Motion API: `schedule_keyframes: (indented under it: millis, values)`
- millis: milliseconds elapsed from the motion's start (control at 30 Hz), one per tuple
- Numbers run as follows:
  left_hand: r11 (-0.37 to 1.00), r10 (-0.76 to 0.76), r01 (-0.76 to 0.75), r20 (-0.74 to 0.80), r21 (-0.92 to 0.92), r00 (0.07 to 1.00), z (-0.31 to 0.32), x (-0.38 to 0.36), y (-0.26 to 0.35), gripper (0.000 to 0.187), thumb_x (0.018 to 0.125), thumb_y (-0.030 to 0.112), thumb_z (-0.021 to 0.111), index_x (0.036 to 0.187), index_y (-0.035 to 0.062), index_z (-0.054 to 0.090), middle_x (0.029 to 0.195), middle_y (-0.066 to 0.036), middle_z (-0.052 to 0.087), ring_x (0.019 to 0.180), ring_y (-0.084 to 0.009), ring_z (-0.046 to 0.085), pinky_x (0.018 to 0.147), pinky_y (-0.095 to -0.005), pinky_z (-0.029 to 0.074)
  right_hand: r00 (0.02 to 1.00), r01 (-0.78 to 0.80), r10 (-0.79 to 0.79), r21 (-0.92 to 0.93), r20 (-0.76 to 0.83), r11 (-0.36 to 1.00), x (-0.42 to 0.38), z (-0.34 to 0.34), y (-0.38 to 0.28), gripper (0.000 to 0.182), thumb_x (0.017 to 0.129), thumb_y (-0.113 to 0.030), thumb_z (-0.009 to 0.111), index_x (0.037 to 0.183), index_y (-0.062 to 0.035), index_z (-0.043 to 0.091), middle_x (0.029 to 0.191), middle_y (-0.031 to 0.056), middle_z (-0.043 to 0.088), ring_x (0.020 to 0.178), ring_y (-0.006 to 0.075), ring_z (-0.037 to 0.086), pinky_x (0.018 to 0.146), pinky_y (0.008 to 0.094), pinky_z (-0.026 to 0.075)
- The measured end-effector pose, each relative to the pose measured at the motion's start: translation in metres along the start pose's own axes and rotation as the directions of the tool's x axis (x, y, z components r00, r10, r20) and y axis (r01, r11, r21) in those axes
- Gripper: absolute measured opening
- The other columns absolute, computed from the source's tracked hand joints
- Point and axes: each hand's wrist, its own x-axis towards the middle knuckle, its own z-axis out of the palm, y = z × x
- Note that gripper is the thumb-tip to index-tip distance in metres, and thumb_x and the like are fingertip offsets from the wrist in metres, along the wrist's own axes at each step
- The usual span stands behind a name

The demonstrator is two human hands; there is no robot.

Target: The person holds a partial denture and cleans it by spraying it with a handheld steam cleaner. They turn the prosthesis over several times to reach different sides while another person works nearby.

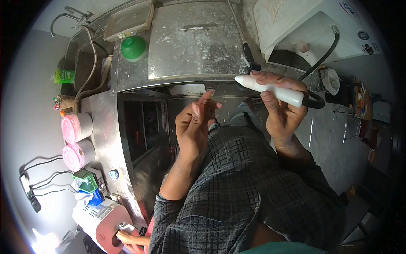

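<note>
A: Grey rectangular metal bench panel [192, 48]?
B: Dull sheen, roughened by pale spatter and scratches.
A: Green rounded bowl [133, 47]?
B: Looks like plastic; smooth, glossy, catching a highlight.
A: White tapered cylindrical tool [291, 97]?
B: Smooth hard shell, apparently plastic, softly glossy.
A: Dark grey checked garment [224, 169]?
B: Woven cloth, matt, creased.
A: Round pink tub lid [70, 129]?
B: Plastic by its look; smooth, with whitish smears.
A: Curved silver tap [60, 15]?
B: Metal, polished.
A: Brown corrugated hose [84, 94]?
B: Ribbed, matt; exact material unclear.
</note>
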Motion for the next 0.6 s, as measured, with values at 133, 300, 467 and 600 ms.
schedule_keyframes:
  millis: [133,300,467,600]
  values:
    - [0.996,-0.014,0.019,0.058,-0.086,0.998,-0.011,0.002,0.0,0.036,0.096,0.028,0.054,0.104,-0.0066,0.063,0.105,-0.022,0.065,0.083,-0.02,0.062,0.072,-0.0298,0.047,1.0,0.012,-0.012,-0.037,0.008,0.999,0.001,-0.004,0.001,0.029,0.087,0.008,0.059,0.109,0.0022,0.042,0.099,0.0231,0.063,0.099,0.0321,0.064,0.089,0.0452,0.053]
    - [0.988,-0.032,0.044,0.086,-0.145,0.996,-0.012,0.004,-0.003,0.041,0.093,0.028,0.047,0.091,-0.009,0.064,0.089,-0.017,0.065,0.087,-0.0247,0.058,0.087,-0.0355,0.043,1.0,0.018,-0.018,-0.001,0.017,1.0,0.001,-0.004,-0.007,0.029,0.088,0.006,0.058,0.109,0.0011,0.04,0.097,0.0233,0.063,0.099,0.033,0.064,0.09,0.0494,0.052]
    - [0.993,-0.009,0.008,-0.005,-0.118,1.0,-0.001,0.003,-0.003,0.041,0.092,0.028,0.05,0.086,-0.0102,0.063,0.085,-0.018,0.064,0.084,-0.0257,0.059,0.083,-0.0357,0.045,0.991,0.113,-0.123,0.162,0.053,0.98,0.0,0.001,-0.016,0.032,0.089,-0.001,0.06,0.109,-0.0014,0.035,0.101,0.0255,0.06,0.101,0.0356,0.062,0.093,0.056,0.049]
    - [0.994,0.096,-0.092,-0.047,0.065,0.994,0.01,-0.001,-0.002,0.038,0.092,0.024,0.054,0.091,-0.0123,0.064,0.088,-0.018,0.065,0.078,-0.0234,0.061,0.075,-0.0319,0.049,0.974,0.129,-0.159,0.184,0.159,0.975,-0.001,0.005,-0.019,0.035,0.089,-0.006,0.061,0.108,-0.0032,0.032,0.102,0.0262,0.059,0.103,0.038,0.062,0.094,0.0567,0.048]
